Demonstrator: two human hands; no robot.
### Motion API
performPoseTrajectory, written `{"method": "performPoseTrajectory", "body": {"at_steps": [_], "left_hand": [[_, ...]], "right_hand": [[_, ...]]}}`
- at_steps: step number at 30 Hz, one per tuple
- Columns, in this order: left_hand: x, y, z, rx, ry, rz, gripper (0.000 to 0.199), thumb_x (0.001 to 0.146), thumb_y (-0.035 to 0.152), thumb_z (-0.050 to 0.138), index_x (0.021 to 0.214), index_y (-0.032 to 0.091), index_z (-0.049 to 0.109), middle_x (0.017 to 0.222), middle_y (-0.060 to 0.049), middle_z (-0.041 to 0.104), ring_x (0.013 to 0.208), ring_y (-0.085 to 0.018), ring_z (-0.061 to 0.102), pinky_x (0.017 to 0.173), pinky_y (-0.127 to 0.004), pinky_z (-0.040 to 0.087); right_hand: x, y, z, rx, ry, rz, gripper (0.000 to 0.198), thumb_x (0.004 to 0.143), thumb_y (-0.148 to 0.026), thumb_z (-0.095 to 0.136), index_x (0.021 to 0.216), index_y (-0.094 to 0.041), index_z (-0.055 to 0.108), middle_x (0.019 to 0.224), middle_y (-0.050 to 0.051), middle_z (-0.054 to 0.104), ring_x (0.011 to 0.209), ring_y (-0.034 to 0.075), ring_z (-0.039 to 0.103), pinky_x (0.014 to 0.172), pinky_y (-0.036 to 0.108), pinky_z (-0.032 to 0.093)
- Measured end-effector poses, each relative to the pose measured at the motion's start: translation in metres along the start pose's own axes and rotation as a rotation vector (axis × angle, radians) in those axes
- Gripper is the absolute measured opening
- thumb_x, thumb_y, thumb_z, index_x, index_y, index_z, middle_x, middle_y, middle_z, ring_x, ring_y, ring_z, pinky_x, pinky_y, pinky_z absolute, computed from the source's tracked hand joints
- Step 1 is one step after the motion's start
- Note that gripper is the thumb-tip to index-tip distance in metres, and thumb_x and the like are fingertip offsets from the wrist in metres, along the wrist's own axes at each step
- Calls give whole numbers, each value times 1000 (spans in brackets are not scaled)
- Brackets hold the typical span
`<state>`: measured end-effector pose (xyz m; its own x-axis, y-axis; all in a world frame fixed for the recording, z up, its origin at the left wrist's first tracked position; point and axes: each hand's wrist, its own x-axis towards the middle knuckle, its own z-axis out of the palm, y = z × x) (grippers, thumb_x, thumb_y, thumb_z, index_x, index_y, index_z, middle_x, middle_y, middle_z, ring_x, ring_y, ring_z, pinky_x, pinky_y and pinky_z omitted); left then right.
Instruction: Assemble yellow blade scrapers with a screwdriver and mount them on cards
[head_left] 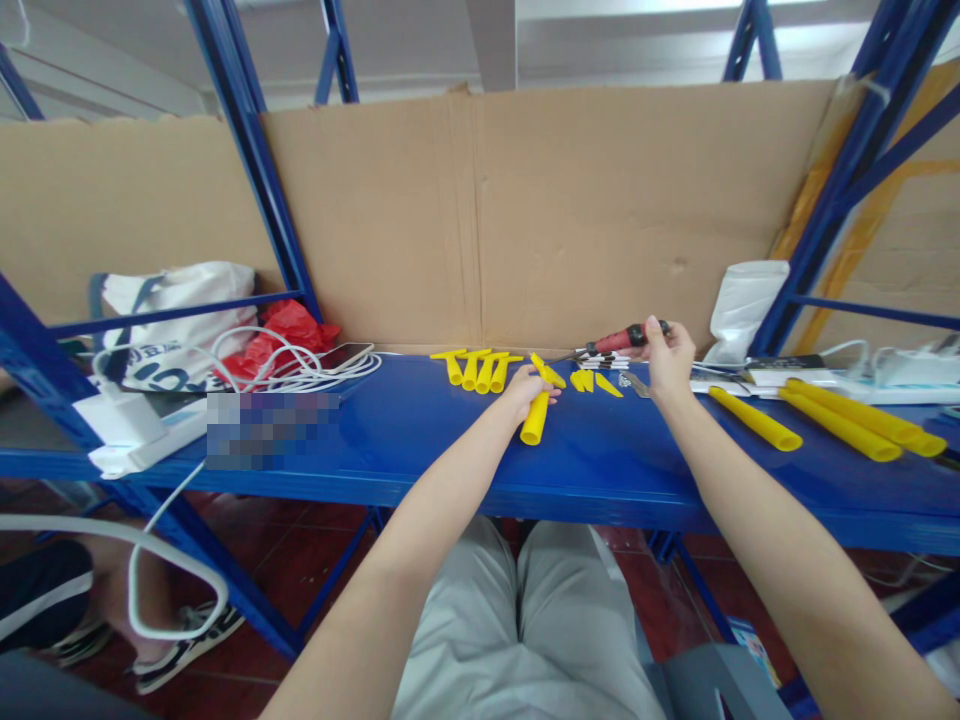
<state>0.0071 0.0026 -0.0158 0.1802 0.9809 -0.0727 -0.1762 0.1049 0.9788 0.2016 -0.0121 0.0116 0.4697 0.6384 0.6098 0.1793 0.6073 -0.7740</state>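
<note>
My left hand [523, 390] grips a yellow tube [533, 425] on the blue shelf, its open end facing me; a yellow crosspiece [553, 372] shows at the far end. In my right hand [669, 358] is a screwdriver with a red and black handle [615, 342], its shaft pointing left toward that crosspiece. Whether the tip touches it, I cannot tell. Left of my left hand, several yellow T-shaped pieces [484, 376] stand in a row. Small flat yellow pieces [583, 381] and tiny metal parts [625, 380] lie between my hands.
Loose yellow tubes [757, 420] rest at the right. Cardboard [585, 200] closes off the back. White cables [307, 368], a power strip [169, 435], a red bag [289, 335] and a cloth bag [180, 340] crowd the left. Another person's leg [154, 610] shows below left.
</note>
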Motion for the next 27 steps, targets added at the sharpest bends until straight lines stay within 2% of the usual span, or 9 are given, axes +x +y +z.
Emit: {"method": "performPoseTrajectory", "body": {"at_steps": [6, 13, 20, 24, 27], "left_hand": [[2, 1, -2, 66, 11, -26, 62, 71, -9, 51, 127, 15, 40, 104, -13, 66, 62, -14, 67, 49, -20, 48], [-1, 4, -3, 84, 8, -32, 60, 73, -11, 47, 128, 14, 40, 98, -12, 68, 59, -14, 66, 48, -19, 46], [-4, 5, -2, 76, 20, -15, 60, 72, -11, 47, 127, 12, 40, 98, -13, 68, 58, -14, 65, 47, -20, 45], [-2, 4, -1, 93, 30, -10, 60, 72, -11, 47, 127, 13, 39, 98, -14, 68, 58, -14, 65, 47, -20, 45], [-2, 4, -1, 104, 54, -8, 60, 72, -10, 47, 127, 13, 40, 96, -13, 68, 60, -15, 66, 48, -20, 46]], "right_hand": [[4, 1, -3, -43, -14, -72, 39, 71, -59, 58, 77, -23, 44, 59, -2, 53, 50, 16, 57, 48, 30, 43], [1, -2, -5, -81, -29, -55, 21, 77, -43, 57, 79, -23, 50, 53, -5, 52, 42, 13, 50, 45, 28, 38], [-2, -7, -3, 64, -27, 8, 34, 71, -50, 67, 82, -24, 49, 38, -11, 40, 30, 11, 42, 34, 24, 30], [-1, -11, -4, 172, -85, 72, 39, 70, -57, 65, 81, -23, 49, 39, -10, 43, 32, 10, 46, 33, 22, 32], [0, -15, -5, 224, -144, 155, 37, 72, -55, 65, 77, -22, 49, 42, -7, 49, 36, 10, 50, 34, 20, 35]]}}
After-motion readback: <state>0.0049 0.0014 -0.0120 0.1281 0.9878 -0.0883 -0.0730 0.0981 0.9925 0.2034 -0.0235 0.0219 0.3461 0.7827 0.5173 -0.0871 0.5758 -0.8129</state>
